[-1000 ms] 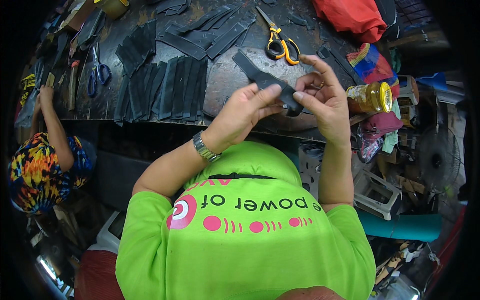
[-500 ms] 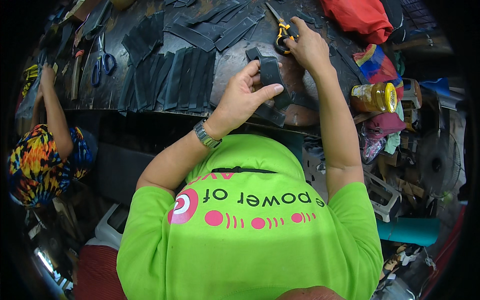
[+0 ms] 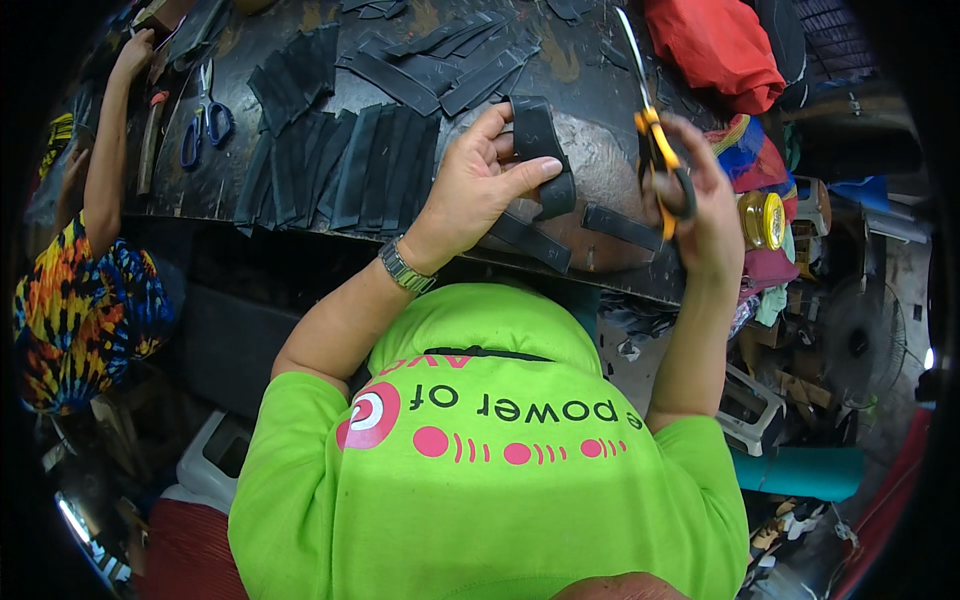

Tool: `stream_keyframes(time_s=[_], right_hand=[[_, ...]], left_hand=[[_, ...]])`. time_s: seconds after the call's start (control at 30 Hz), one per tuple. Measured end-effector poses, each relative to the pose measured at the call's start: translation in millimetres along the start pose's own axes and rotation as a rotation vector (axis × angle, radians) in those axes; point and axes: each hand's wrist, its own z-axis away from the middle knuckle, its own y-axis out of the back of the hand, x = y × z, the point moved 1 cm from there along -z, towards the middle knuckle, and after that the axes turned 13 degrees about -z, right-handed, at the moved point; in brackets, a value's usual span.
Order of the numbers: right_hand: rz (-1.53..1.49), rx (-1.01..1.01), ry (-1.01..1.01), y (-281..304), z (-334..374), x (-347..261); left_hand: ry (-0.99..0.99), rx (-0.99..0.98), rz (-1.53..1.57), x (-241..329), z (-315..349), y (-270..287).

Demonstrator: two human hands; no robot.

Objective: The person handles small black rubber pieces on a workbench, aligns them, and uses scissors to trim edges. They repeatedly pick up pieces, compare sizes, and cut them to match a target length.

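Observation:
A bent black strip (image 3: 540, 135), leather-like, is held up between the thumb and fingers of my left hand (image 3: 475, 180), above the table's near edge. My right hand (image 3: 712, 210) grips a pair of scissors (image 3: 654, 135) with yellow-and-black handles. Their long blades point away from me, to the right of the strip and apart from it; the right fingers are slightly blurred. Below my hands, one loose black strip (image 3: 532, 243) lies by the table edge, and another strip (image 3: 620, 227) lies to its right.
Rows of black strips (image 3: 385, 170) lie left of my left hand, with a loose pile (image 3: 440, 68) beyond. Farther left are blue-handled scissors (image 3: 207, 122) and a co-worker (image 3: 90, 300) reaching over the table. A yellow-lidded jar (image 3: 762, 220) and red cloth (image 3: 715, 50) are at right.
My right hand has picked the scissors up off the table and brought them right and nearer to me. The left hand still holds the strip. The co-worker's arm reaches farther forward.

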Motion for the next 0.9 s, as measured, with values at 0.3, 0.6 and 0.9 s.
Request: stream_keyframes(time_s=[0.3,0.6,0.9], right_hand=[[-0.369,-0.043,-0.223,-34,89,60],[-0.220,-0.093,-0.265,-24,93,74],[-0.239,-0.109,-0.340,-15,95,74]], left_hand=[[0.003,0.030,-0.032,3,-8,0],[-0.022,0.040,-0.153,4,-12,3],[-0.006,0.029,-0.196,7,-11,5]])
